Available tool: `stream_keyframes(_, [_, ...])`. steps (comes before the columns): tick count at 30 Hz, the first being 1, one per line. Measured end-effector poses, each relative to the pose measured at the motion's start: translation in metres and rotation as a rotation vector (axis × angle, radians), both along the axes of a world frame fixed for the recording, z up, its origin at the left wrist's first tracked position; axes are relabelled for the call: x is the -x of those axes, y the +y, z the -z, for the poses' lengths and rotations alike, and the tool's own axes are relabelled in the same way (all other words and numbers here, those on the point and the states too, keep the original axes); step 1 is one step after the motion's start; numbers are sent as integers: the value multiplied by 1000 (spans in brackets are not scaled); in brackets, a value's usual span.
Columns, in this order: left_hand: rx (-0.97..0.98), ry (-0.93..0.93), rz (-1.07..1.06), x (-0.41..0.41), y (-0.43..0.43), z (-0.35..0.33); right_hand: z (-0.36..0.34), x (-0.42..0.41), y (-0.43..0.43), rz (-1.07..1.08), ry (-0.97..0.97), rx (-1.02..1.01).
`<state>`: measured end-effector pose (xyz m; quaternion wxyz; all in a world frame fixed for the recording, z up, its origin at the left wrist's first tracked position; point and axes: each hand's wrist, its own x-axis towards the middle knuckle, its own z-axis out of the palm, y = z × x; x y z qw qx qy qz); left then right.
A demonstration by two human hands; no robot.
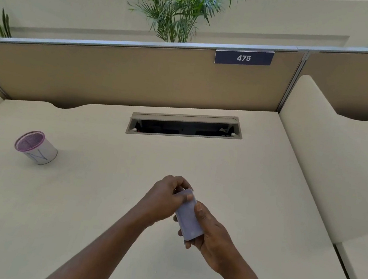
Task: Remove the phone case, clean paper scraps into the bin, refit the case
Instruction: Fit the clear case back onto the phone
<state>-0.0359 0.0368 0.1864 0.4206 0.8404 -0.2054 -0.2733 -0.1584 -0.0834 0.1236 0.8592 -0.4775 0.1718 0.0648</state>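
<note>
Both hands hold a phone in a pale lilac case (187, 219) above the middle of the cream desk (98, 210), its back facing up. My right hand (210, 236) cradles the lower end from beneath, thumb on the back. My left hand (165, 199) grips the top end, fingers curled over the upper corner and thumb pressed on the case edge. A small white bin with a purple mesh rim (37, 147) stands at the left of the desk, well away from the hands. No paper scraps are visible.
An open cable tray slot (184, 126) is cut into the desk behind the hands. Tan partition panels (116, 76) with a "475" sign (244, 57) close off the back. A cream divider (328, 172) bounds the right side. Potted palms stand beyond.
</note>
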Motion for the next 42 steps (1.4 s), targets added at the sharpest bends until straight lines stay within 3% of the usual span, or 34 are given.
stream_keyframes(6, [179,271,-204,-9,15,-2,-1,-5,-9,35,-33,-58])
stream_keyframes(15, [233,187,-277,-5,18,4,2,-12,-2,42,-37,-98])
stream_keyframes(25, [303,216,-331,28,23,14,-1,-21,9,105,-26,-232])
stream_keyframes(35, [121,8,-87,35,45,19,-7,-29,15,98,-47,-281])
stream_keyframes(42, [1,-190,-30,40,49,16,-5,-28,23,112,-4,-301])
